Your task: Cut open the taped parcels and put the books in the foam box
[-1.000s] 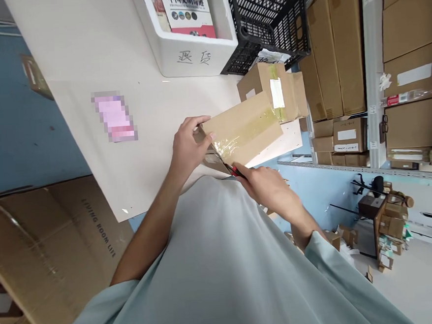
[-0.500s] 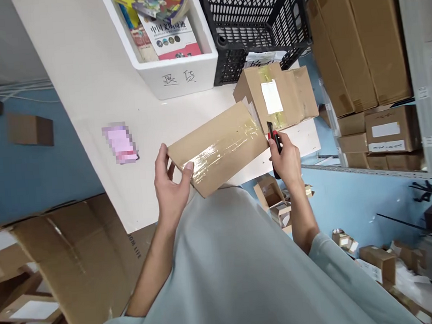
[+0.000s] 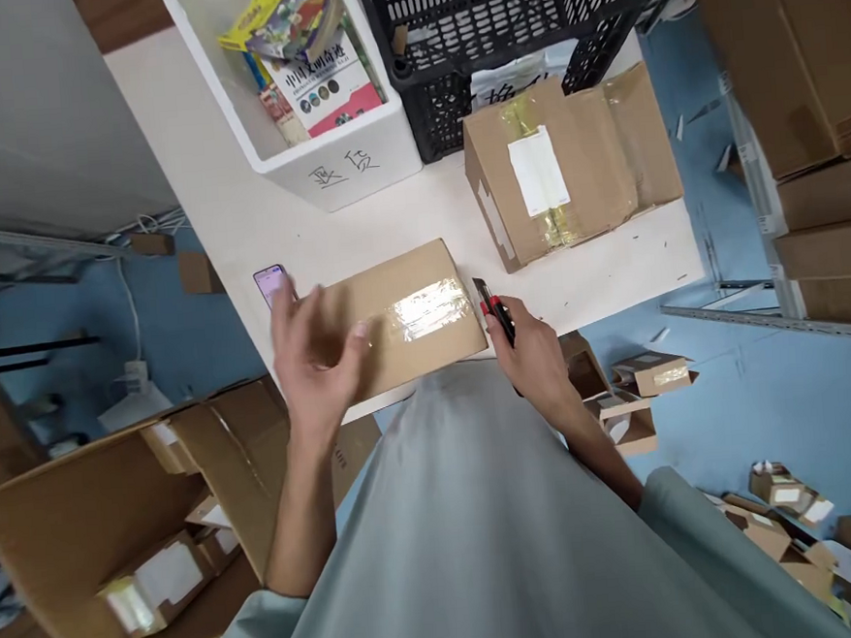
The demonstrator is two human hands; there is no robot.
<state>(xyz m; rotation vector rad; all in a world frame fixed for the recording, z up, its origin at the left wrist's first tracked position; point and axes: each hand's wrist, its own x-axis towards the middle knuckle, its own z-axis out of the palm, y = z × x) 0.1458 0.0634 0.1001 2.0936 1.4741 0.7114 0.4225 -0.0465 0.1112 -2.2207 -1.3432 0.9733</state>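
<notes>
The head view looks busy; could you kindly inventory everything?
table: 1, white, centre
taped carton: 1, brown, near edge
utility knife: 1, black-red, beside taped carton
smartphone: 1, purplish screen, table's left
labelled carton: 1, brown, table's right
foam box: 1, white, far side
books: several, multicoloured, in foam box
crate: 1, black, beside foam box
large carton: 1, brown, lower left
small cartons: several, brown, inside that
other cartons: many, brown, mostly right
shirt: 1, grey-blue, lower centre
left hand: 1, bare, at taped carton's left
right hand: 1, bare, holding utility knife
</notes>
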